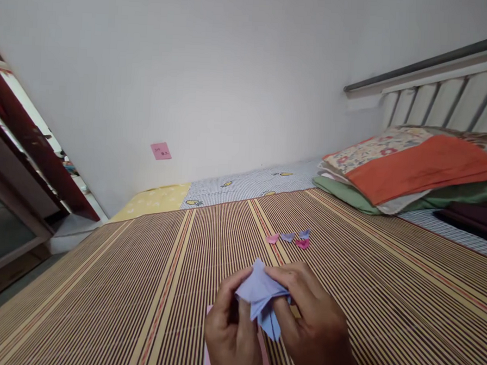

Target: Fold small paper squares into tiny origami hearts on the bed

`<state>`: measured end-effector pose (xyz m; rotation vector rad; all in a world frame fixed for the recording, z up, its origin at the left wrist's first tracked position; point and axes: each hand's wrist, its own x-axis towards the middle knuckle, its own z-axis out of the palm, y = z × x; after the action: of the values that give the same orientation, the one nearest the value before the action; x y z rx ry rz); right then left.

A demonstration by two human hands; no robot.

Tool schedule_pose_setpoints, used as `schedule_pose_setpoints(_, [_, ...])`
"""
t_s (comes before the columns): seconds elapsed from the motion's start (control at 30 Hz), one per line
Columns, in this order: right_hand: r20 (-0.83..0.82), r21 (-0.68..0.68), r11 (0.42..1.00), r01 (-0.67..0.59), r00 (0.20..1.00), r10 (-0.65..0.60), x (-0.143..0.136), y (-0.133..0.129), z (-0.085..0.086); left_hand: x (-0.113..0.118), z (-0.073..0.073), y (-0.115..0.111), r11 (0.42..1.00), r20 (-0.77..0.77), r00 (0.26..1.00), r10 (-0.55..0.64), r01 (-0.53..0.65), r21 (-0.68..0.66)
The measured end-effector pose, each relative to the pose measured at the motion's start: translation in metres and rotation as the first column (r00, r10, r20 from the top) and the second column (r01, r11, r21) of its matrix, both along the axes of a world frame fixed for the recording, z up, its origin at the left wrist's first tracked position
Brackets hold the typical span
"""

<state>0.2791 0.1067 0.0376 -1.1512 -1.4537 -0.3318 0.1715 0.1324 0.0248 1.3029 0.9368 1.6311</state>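
Between my two hands is a partly folded sheet of blue origami paper (pixel 258 288), with a point at the top and loose flaps hanging below. My left hand (pixel 234 323) pinches its left side between thumb and fingers. On the right edge, my right hand (pixel 312 317) grips it, with one finger bent in under the flaps. Below my hands lies pink paper (pixel 207 360), mostly covered by them. Farther up the mat sit several small folded paper pieces: a pink one (pixel 272 239), a magenta one (pixel 302 244) and blue ones (pixel 287 237).
A striped bamboo mat (pixel 111 284) covers the bed. Folded bedding with an orange cover (pixel 427 170) is stacked at the right, near a white headboard (pixel 443 100). A pink note (pixel 161 151) is stuck on the wall. A door (pixel 37 139) stands at the left.
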Motion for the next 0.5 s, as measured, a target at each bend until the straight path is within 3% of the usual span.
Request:
schedule_pose_setpoints(0.3, [-0.257,-0.041,0.972,-0.231,0.943,0.213,0.003,-0.009,0.007,-0.006,0.001,-0.002,0.998,0.076,0.996,-0.053,0.055,-0.027])
schedule_pose_setpoints(0.5, [-0.347,-0.042,0.961,-0.273,0.906,0.242,0.006,-0.006,0.005,-0.015,0.011,0.004,0.953,0.237,0.945,-0.224,0.264,-0.149])
